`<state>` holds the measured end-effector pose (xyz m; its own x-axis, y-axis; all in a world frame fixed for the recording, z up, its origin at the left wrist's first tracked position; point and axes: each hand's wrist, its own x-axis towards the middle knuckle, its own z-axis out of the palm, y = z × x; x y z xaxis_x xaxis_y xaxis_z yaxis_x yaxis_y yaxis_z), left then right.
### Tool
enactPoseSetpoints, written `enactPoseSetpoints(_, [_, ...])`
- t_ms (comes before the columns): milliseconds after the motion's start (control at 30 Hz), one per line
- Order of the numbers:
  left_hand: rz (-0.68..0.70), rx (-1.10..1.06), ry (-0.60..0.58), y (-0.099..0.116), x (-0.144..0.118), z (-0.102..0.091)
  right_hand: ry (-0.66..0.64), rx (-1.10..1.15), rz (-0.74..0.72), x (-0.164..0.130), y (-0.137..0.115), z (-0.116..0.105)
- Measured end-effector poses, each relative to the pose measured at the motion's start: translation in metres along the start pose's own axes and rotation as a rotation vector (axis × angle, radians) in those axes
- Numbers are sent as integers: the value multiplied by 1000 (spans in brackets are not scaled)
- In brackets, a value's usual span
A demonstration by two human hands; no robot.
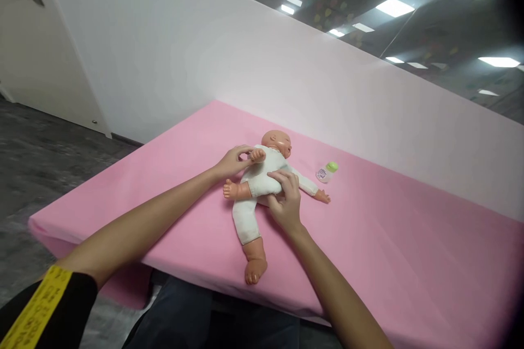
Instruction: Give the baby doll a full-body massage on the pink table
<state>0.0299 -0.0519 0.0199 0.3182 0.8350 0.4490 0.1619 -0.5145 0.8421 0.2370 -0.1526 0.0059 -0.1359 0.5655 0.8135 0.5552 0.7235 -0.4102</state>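
Left hand (232, 162) fingers pinch the baby doll's (257, 185) raised hand, right hand (286, 202) fingers curl closed on its white romper at the hip, doll supine mid-tabletop (388, 240); keep both grips light, baby bottle (326, 172) lies near.

A low table draped in smooth pink cloth (409, 240) fills the foreground. Behind it stands a tall plain white partition panel (245, 60), slanting across the view. Dark grey mottled carpet floor (41, 152) spreads at left, beside a white door (24, 38). Rectangular ceiling light panels (393, 7) glow overhead against a dark ceiling.
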Motion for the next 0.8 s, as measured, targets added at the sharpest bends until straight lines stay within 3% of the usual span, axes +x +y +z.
enactPoseSetpoints(233, [56, 57, -42, 1, 1, -1, 16, -2, 41, 1, 1, 0])
enactPoseSetpoints(567, [-60, -91, 32, 0, 0, 1, -32, -8, 14, -1, 0, -2])
enactPoseSetpoints(800, [-14, -22, -20, -5, 3, 2, -16, -18, 33, 0, 1, -1])
